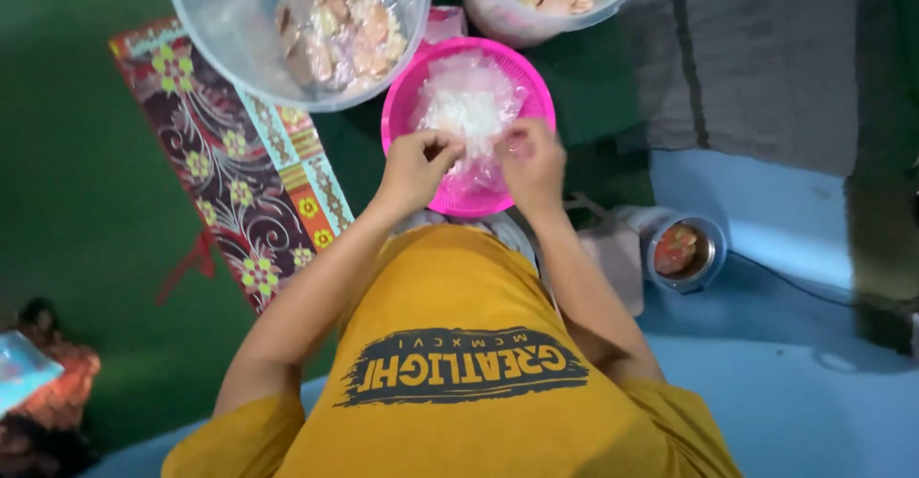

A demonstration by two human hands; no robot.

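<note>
1. My left hand [418, 164] & right hand [531, 164]: fingers pinched shut on a thin clear plastic bag [469, 114], one hand per side.
2. Bag sits in a round pink plastic bowl [400, 105], just in front of me.
3. Beyond: large clear plastic tub w/ pale chips [230, 28], 2nd clear tub [507, 19] to its right.
4. Under the tubs: patterned floral mat [239, 172]. Small round metal tin [713, 248] off to my right.

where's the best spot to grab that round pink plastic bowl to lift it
Probably the round pink plastic bowl's bare left rim, approached from the left side. That rolled edge is exposed there, while the clear plastic bags fill the middle and the left hand and right hand cover the near edge.
</note>
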